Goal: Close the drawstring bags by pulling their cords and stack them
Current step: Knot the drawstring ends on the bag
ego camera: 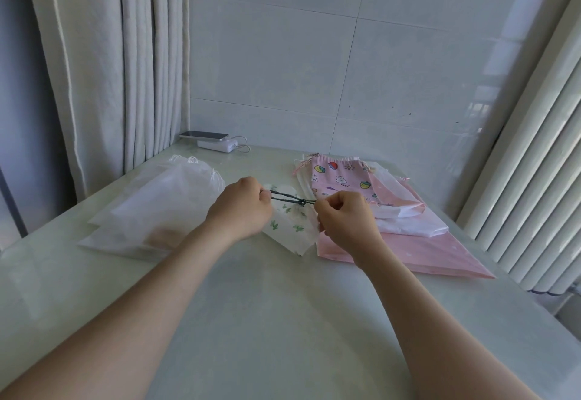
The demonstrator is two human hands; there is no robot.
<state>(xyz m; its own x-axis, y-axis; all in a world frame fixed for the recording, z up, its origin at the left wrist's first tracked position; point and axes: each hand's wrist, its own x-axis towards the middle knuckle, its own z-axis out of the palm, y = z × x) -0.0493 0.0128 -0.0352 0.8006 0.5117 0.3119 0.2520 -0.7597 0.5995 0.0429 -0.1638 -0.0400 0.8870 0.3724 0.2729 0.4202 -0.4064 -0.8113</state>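
Head view: pale table [283, 321] against a tiled wall [314, 53].
Left hand [242, 207]: fingers curled, hooking the loop end of the cord [284, 199].
Right hand [344, 215]: pinches the cord just past its knot.
Cord: dark, stretched between the hands.
Cactus bag [292, 229]: flat on the table under both hands.
White bags [151, 211]: piled to its left.
Pink bags [393, 211]: stacked to its right.
Phone [204, 135]: on a power bank [217, 144], far edge.

A pale glossy desk [283, 321] fills the lower view. At its far edge, toward eleven o'clock, a phone [203, 135] lies on a white power bank [217, 144], and a white cable [243, 147] loops beside them. Pleated curtains [125, 69] hang at nine o'clock, a ribbed radiator [534, 195] stands at three, and a tiled wall [314, 53] rises at twelve.
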